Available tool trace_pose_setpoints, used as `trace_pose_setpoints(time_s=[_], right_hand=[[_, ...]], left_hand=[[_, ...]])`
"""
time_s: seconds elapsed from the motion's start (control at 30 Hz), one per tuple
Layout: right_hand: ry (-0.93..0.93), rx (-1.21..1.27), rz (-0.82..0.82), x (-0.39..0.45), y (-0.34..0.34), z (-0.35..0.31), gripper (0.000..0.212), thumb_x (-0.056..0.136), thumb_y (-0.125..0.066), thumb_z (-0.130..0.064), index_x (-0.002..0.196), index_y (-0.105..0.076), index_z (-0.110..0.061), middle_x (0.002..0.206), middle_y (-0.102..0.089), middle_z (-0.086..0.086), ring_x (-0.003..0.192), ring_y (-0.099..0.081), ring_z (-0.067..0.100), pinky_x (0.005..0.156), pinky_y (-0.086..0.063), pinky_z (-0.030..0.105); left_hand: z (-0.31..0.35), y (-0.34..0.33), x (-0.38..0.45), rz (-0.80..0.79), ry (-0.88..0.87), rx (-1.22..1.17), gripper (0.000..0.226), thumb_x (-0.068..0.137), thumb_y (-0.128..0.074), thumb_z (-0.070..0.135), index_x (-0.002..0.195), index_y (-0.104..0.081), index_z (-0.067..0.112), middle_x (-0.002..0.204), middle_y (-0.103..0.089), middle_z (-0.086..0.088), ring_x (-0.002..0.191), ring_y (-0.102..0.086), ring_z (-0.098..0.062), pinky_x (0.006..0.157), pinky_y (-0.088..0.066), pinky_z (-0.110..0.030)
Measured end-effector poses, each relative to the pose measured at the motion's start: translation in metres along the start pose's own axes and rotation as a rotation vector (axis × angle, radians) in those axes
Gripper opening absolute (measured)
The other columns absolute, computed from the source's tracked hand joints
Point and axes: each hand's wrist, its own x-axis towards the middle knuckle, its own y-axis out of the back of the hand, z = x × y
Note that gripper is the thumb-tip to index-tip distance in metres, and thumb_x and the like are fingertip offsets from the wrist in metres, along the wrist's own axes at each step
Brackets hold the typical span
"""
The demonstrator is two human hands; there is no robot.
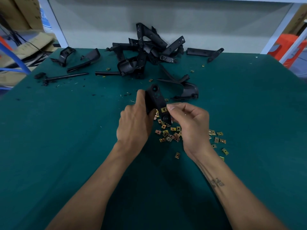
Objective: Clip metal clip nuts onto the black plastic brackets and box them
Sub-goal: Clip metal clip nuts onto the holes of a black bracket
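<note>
Left hand (134,123) grips a bracket (155,100); right hand (189,123) pinches a clip nut (164,109) on. Behind the bracket, a pile (146,52) waits; no box visible.

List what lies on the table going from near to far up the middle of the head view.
Loose clip nuts → left hand and right hand holding the bracket with a clip nut on it → lone bracket → pile of brackets.
</note>
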Motion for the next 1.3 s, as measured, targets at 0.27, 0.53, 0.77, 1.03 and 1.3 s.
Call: trace_pose_setpoints(time_s=[0.27, 0.53, 0.77, 1.03, 1.3], right_hand=[[-0.232, 0.191, -0.138, 0.005, 0.011, -0.009, 0.030, 0.086, -0.068, -0.033, 0.090, -0.080, -0.006, 0.101, -0.076, 0.014, 0.101, -0.069, 0.024, 0.101, -0.054, 0.054], [0.022, -0.561, -0.026, 0.030, 0.043, 0.004, 0.019, 0.097, -0.069, -0.020, 0.081, -0.080, -0.022, 0.081, -0.077, -0.013, 0.084, -0.070, -0.001, 0.079, -0.054, 0.016], [0.103, -1.099, -0.300, 0.029, 0.032, 0.023, 0.015, 0.091, -0.070, -0.034, 0.102, -0.079, -0.027, 0.088, -0.055, -0.017, 0.104, -0.049, 0.017, 0.094, -0.043, 0.039], [0.175, -1.223, -0.351, 0.025, 0.025, 0.015, 0.015, 0.096, -0.066, -0.030, 0.104, -0.075, -0.021, 0.099, -0.059, -0.003, 0.101, -0.054, 0.024, 0.089, -0.046, 0.044], [0.216, -1.103, -0.295, 0.031, 0.035, 0.021, 0.018, 0.095, -0.063, -0.005, 0.102, -0.078, -0.013, 0.098, -0.066, -0.001, 0.091, -0.063, 0.023, 0.078, -0.056, 0.044]], left_hand=[[-0.004, 0.000, 0.001, 0.024, -0.018, -0.047, 0.030, 0.099, -0.059, 0.031, 0.116, -0.036, 0.021, 0.081, -0.057, -0.015, 0.074, -0.055, -0.042, 0.059, -0.049, -0.052], [-0.010, -0.008, 0.005, 0.042, 0.006, -0.026, 0.038, 0.096, -0.065, 0.035, 0.122, -0.039, 0.026, 0.081, -0.053, -0.003, 0.074, -0.049, -0.035, 0.064, -0.045, -0.046], [-0.014, -0.009, 0.006, 0.006, -0.027, -0.019, 0.037, 0.094, -0.061, 0.040, 0.122, -0.041, 0.027, 0.081, -0.054, -0.001, 0.078, -0.058, -0.041, 0.064, -0.045, -0.045], [-0.014, -0.007, 0.004, -0.022, -0.122, -0.018, 0.060, 0.086, -0.055, 0.056, 0.134, -0.034, 0.027, 0.079, -0.055, 0.007, 0.073, -0.060, -0.040, 0.061, -0.046, -0.045], [-0.011, -0.013, -0.006, -0.070, -0.267, 0.044, 0.040, 0.087, -0.038, 0.057, 0.109, -0.038, 0.023, 0.075, -0.044, 0.008, 0.061, -0.050, -0.029, 0.053, -0.043, -0.038]])
